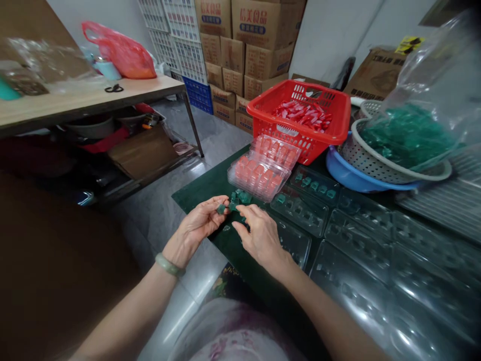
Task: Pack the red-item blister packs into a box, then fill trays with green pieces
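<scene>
My left hand [206,216] has its fingers closed on a small green translucent plastic piece [221,208], palm turned up. Close by on its right, my right hand [259,233] reaches over the table corner, thumb and index finger apart. Its index fingertip is at or touching another green piece [233,204]; whether it grips it I cannot tell. A small pile of green pieces [245,197] lies just beyond both hands. Right of it, a clear plastic tray [313,185] has a row of green pieces in its slots, and the clear tray [300,209] nearer me has one at its left end.
Clear blister packs with orange pieces [259,173] lie behind the pile. A red basket [300,123] of red-pink pieces stands beyond. A grey colander [413,170] with bagged green pieces sits in a blue basin [338,170]. More clear trays [353,281] cover the right side.
</scene>
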### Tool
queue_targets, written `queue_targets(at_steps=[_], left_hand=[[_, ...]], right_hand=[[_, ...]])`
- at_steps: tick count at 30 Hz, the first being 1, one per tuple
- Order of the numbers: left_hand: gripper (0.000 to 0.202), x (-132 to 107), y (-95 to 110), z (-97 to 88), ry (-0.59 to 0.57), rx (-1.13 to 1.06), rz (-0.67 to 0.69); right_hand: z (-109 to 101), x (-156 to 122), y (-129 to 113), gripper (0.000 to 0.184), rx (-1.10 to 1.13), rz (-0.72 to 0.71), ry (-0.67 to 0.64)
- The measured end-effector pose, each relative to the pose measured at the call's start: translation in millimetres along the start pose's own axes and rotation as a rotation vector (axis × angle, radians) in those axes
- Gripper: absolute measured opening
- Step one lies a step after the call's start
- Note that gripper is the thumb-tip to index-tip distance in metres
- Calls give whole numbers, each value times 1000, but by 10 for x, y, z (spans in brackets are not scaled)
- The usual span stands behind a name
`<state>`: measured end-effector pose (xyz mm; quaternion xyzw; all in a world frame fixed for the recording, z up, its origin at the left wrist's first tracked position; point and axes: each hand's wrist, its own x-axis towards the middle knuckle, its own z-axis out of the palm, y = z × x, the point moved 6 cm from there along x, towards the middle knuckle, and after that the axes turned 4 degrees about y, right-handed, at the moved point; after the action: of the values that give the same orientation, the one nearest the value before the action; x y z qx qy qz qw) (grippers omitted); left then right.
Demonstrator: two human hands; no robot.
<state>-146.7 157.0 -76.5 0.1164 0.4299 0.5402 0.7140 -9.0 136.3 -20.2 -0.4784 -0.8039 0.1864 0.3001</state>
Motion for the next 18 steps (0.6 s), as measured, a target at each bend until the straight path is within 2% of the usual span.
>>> queue_targets(at_steps=[2,6,9,13,18], left_hand=[[13,-5,-20,9,-39,-29,-13],[15,-57,-47,80,-126,-6,-18],[16,-105,-62,140,-183,37,-38],[15,-140,-90,209,-261,-56,-108],[21,-160,-106,308,-257,-261,-146]], right_hand=[[41,30,7,32,108,49,36],[115,117,125,28,408,138,82],[136,150,232,24,623,185,36],[40,127,311,16,663,216,5],[-40,15,367,20,763,392,-57]])
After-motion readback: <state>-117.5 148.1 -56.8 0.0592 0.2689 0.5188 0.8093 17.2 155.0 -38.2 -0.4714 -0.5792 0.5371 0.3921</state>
